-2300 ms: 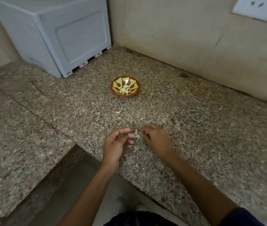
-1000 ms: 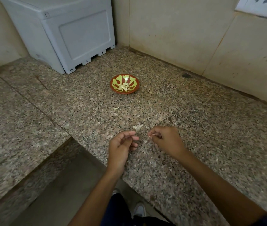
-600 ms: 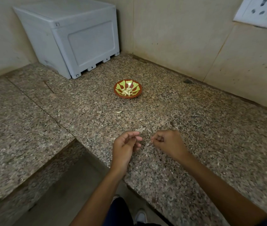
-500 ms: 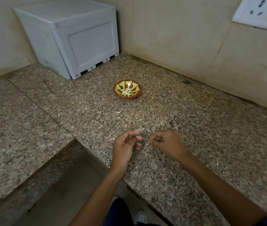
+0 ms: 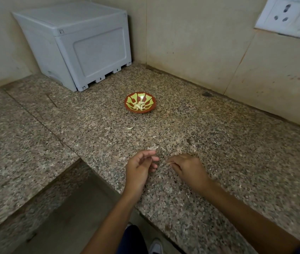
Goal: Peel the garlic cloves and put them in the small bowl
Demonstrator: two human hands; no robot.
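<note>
While bowl (image 5: 139, 105) stays put, left hand (image 5: 139, 168) remains loosely curled, contents unclear; right hand (image 5: 187, 166) keeps pinching peel sliver (image 5: 171, 163).

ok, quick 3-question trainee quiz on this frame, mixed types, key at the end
1. True or false: the bowl already holds peeled cloves.
2. Which hand pinches a thin bit of skin: A) left hand B) right hand?
3. Fill in: the peel scrap lies on the ____, just beyond the left hand.

Key
1. True
2. B
3. counter
</note>
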